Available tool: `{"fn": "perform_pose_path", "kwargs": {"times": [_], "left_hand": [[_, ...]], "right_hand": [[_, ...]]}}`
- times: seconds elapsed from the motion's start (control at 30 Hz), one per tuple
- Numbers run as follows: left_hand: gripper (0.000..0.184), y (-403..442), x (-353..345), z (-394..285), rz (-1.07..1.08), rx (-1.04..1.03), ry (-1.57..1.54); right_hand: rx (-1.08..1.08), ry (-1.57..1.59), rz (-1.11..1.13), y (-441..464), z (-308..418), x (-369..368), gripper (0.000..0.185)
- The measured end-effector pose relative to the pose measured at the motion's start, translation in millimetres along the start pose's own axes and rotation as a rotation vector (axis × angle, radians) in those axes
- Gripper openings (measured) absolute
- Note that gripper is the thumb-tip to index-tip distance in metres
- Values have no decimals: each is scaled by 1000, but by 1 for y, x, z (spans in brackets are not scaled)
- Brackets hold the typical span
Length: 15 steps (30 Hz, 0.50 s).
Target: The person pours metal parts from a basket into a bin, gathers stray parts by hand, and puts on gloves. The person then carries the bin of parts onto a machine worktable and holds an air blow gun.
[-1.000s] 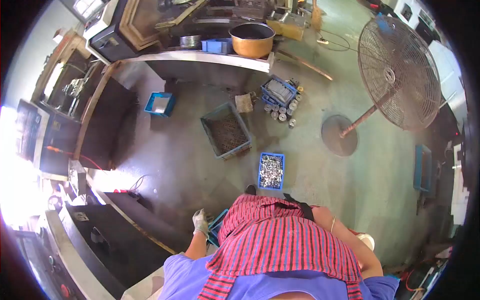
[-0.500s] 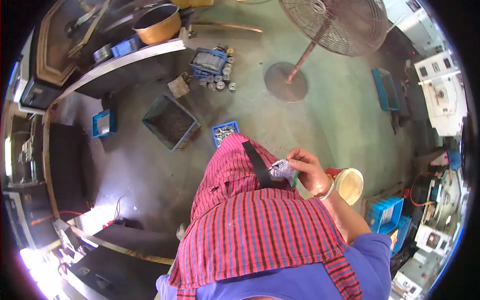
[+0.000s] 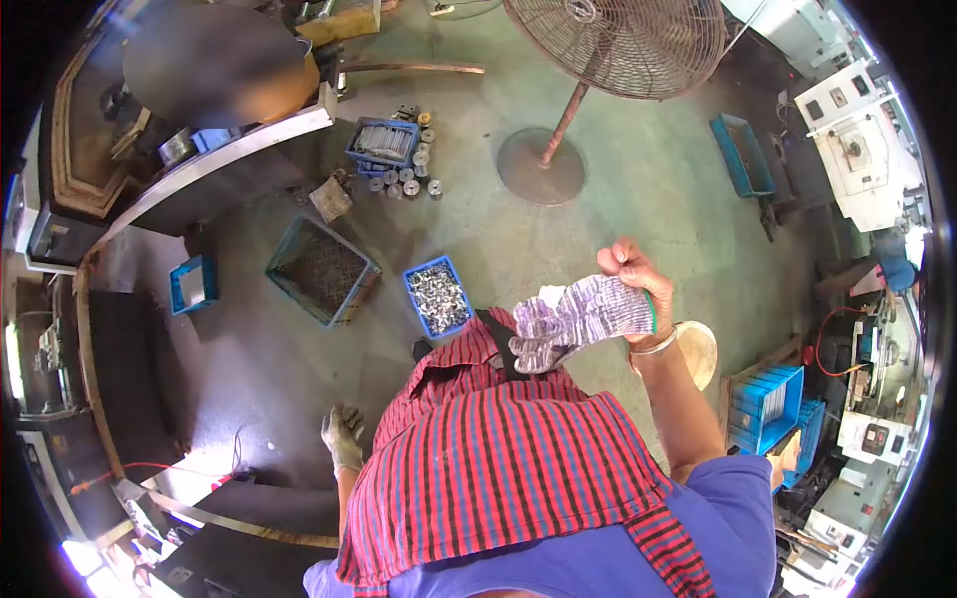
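Note:
My right hand (image 3: 643,284), bare with a white bracelet at the wrist, pinches a purple-and-white knitted work glove (image 3: 588,317) by its green-edged cuff. The glove hangs out to the left, its limp fingers in front of my red striped apron (image 3: 508,453). Low beside my left hip is my left hand (image 3: 344,436), wearing a soiled pale glove. Its fingers are apart and loosely bent, with nothing visible in them. A blue crate (image 3: 439,296) full of small metal parts stands on the floor just ahead of my apron.
A larger mesh-like crate (image 3: 321,274) stands ahead left. Beyond are a tray of plates (image 3: 384,143) and several metal cylinders (image 3: 409,184). A standing fan (image 3: 543,164) is ahead. A round pale-topped stool (image 3: 696,354) and blue crates (image 3: 766,409) are at right. A blurred patch covers the upper left.
My right hand has risen and moved slightly right, and the bunched glove now hangs stretched out. My gloved left hand has come into view at left. The camera view has shifted.

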State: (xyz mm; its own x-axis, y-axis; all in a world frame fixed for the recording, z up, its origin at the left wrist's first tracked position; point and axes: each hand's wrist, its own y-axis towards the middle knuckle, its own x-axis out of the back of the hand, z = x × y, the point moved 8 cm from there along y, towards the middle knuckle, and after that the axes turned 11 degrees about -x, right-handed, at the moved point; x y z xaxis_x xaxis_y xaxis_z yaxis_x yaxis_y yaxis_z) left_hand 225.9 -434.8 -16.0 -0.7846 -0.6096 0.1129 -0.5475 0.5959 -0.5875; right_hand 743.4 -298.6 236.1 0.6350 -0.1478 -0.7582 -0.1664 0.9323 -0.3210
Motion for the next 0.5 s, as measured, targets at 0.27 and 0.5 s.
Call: {"fn": "perform_pose_path", "kwargs": {"times": [0.27,0.5], "left_hand": [[36,-75,-177,-134,585,-290,-35],[49,-186,-299,-201,1362,-402,374]], "right_hand": [[-109,-46,253,21,-23,-26,14],[-227,-166,530,82,-54,-77,16]]}}
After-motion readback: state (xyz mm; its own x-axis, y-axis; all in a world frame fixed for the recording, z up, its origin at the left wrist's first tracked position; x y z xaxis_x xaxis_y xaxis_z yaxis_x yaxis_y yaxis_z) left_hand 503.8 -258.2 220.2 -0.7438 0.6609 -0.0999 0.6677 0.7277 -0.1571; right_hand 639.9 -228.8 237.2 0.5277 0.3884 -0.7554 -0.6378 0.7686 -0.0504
